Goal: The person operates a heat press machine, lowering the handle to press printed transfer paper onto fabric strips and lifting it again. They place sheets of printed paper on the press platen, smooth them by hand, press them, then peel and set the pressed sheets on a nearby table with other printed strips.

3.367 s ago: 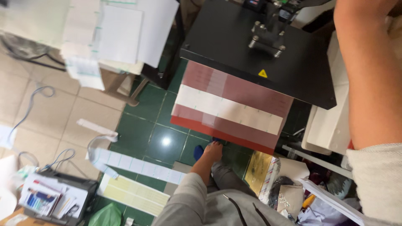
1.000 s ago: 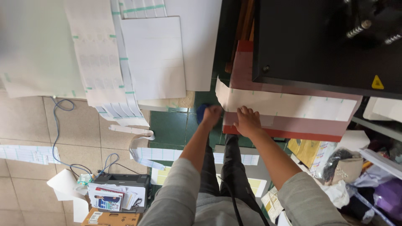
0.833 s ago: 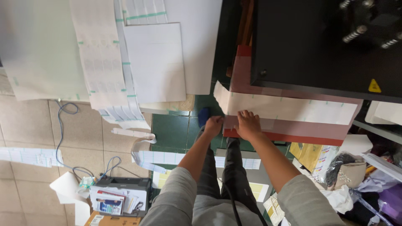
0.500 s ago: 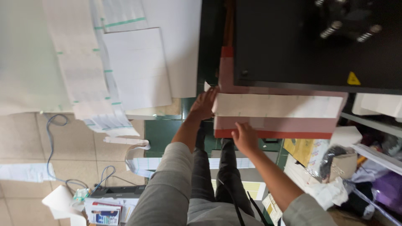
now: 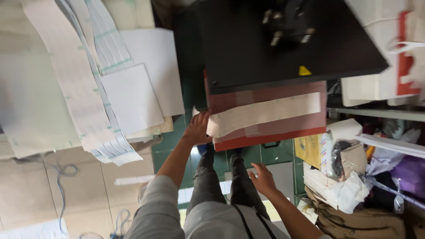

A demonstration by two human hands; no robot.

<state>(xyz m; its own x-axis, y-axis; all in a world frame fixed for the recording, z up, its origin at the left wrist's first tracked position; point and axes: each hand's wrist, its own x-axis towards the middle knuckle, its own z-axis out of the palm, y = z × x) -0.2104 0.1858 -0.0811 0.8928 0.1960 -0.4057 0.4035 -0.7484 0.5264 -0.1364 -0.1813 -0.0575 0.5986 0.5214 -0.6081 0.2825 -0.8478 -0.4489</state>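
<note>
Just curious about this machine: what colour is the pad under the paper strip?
Red, on the pad beneath the paper strip; seen in the head view.

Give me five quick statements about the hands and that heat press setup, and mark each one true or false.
1. The left hand touches the end of the pale paper strip on the red platen. True.
2. The right hand grips the paper strip too. False: it hangs free below the platen, fingers spread, holding nothing.
3. The black upper plate covers the whole platen. False: the front part of the platen, with the strip on it, shows in front of the plate.
4. Stacks of white paper sheets lie left of the press. True.
5. The paper strip hangs down to the green floor tiles. False: it lies on the platen.
</note>
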